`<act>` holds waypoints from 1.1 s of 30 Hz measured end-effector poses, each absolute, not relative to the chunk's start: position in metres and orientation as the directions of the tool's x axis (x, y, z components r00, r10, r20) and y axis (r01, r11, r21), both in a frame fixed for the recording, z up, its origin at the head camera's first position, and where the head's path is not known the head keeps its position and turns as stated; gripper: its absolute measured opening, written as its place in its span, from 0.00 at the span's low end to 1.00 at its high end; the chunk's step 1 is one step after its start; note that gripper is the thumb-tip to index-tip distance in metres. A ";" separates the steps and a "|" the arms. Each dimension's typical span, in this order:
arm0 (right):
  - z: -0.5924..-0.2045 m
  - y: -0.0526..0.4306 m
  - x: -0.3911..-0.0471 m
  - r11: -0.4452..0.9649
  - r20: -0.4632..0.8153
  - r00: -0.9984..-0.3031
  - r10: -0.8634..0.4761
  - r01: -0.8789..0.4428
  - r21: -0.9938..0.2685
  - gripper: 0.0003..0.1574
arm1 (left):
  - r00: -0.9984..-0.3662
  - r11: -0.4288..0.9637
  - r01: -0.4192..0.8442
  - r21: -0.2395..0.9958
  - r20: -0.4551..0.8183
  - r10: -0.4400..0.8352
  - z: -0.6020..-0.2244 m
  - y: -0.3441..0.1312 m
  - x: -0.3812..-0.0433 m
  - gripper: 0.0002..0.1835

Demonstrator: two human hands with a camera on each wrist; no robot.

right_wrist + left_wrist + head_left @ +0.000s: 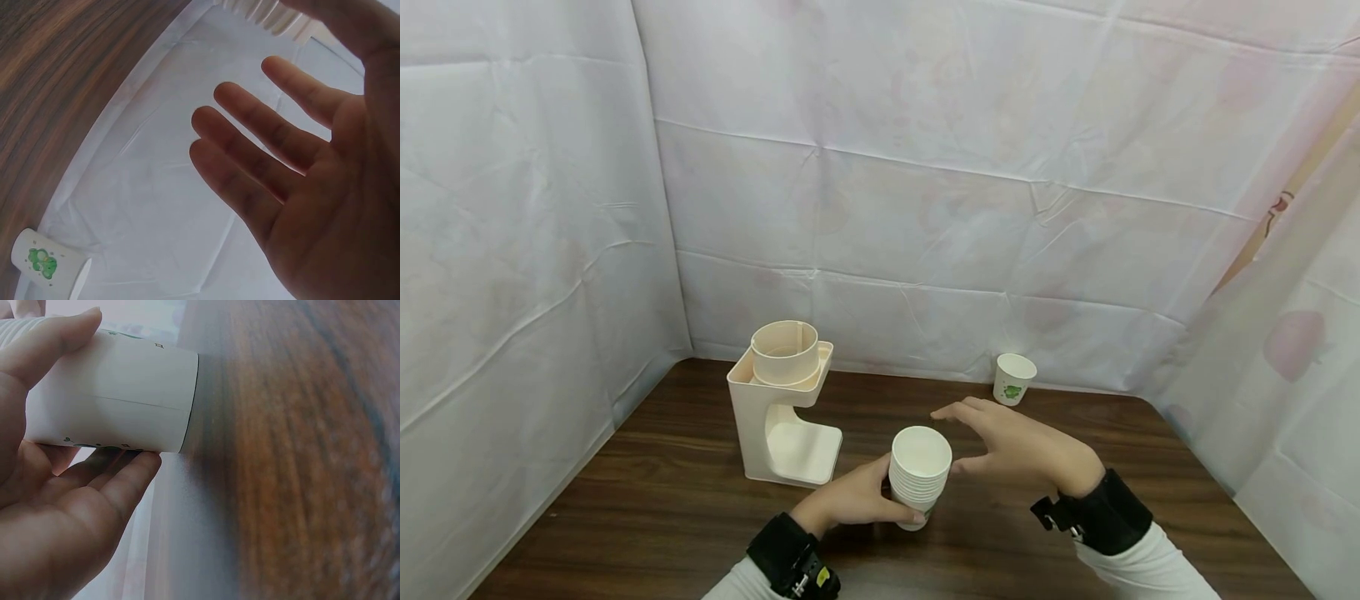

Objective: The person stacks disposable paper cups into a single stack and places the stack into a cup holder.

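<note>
A stack of white paper cups (921, 467) stands upright, mouths up, with my left hand (856, 497) gripping its lower part from the left. In the left wrist view the thumb and fingers (134, 478) lie on opposite sides of the stack's bottom cup (137, 387), whose base is at or just above the tabletop. My right hand (1018, 437) hovers to the right of the stack, fingers spread and holding nothing. A single paper cup (1011, 385) with a green print stands behind it, near the back edge; the right wrist view shows this same cup (47, 265) too.
On the left stands a cream cup dispenser (752, 425) with a round holder (785, 367) on top and a flat base (805, 454). Everything is on a dark wooden table (647, 492). White cloth (887, 208) hangs around the back and sides.
</note>
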State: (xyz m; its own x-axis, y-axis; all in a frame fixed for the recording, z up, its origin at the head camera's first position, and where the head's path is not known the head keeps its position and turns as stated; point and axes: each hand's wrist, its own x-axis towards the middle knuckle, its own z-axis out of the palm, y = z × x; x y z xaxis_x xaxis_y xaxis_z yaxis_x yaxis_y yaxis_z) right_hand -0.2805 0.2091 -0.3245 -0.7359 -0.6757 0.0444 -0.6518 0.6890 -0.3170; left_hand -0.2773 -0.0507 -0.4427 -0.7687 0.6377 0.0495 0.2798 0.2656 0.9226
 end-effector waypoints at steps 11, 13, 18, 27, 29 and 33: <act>-0.337 0.229 -0.310 0.693 0.160 -0.754 -0.637 -0.651 -0.310 0.32 | -0.782 0.279 0.274 0.920 0.044 0.622 -0.442 -0.050 -0.277 0.42; -0.341 0.234 -0.316 0.690 0.200 -0.750 -0.630 -0.659 -0.299 0.30 | -0.786 0.286 0.275 0.918 0.044 0.617 -0.442 -0.050 -0.277 0.41; -0.354 0.247 -0.332 0.671 0.335 -0.708 -0.621 -0.702 -0.238 0.24 | -0.788 0.288 0.275 0.917 0.043 0.614 -0.444 -0.050 -0.277 0.40; -0.374 0.267 -0.354 0.699 0.433 -0.697 -0.571 -0.690 -0.189 0.20 | -0.784 0.282 0.276 0.919 0.045 0.619 -0.444 -0.050 -0.278 0.40; -0.376 0.270 -0.357 0.711 0.427 -0.707 -0.564 -0.678 -0.184 0.20 | -0.784 0.281 0.274 0.920 0.044 0.620 -0.444 -0.050 -0.278 0.40; -0.378 0.275 -0.364 0.758 0.378 -0.764 -0.522 -0.619 -0.206 0.20 | -0.787 0.283 0.270 0.920 0.042 0.615 -0.444 -0.050 -0.278 0.40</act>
State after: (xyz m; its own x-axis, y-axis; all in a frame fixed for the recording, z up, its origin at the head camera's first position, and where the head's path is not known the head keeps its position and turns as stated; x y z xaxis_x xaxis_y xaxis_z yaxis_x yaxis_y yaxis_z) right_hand -0.3639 0.2754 -0.3783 -0.7644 -0.5222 0.3780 -0.6194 0.7576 -0.2060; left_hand -0.2777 -0.0502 -0.4435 -0.7872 0.6153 0.0419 0.2700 0.2827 0.9204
